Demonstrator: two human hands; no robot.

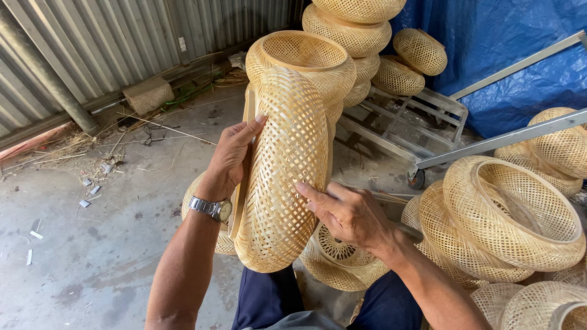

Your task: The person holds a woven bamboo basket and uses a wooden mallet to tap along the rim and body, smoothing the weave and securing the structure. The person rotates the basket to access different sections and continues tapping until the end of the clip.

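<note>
Woven bamboo basket point(284, 171) — a rounded, open-lattice shell stood on edge — sits upright between the two hands, above the person's dark blue trousers point(269, 299). It is the largest thing within reach, its curved wall facing the camera and its flat wooden rim turned toward the left hand; what lies inside it cannot be seen from here.

Left hand point(231, 157) reaches up from a long bare forearm, wrist bent, palm pressed to the rim side of the basket, fingers laid flat with the thumb up on the weave. It grasps that edge rather than clenching. A silver wristwatch point(211, 208) circles the wrist just below.

Right hand point(348, 214) comes in from the lower right, forearm angled up, fingers spread and bearing on the basket's far flank; it steadies the basket with fingertips and palm, not a closed fist.

Beyond the fingertips of both hands stands a tall stack of like baskets point(330, 49), the nearest with its mouth open upward and showing only its own woven floor. Right of the right hand lies a heap of tipped baskets point(507, 214), their hollow insides showing. Below the right hand, another woven basket point(339, 260) rests low. Farther off to the right — a metal hand trolley point(422, 116) against a blue tarpaulin point(513, 55).
</note>
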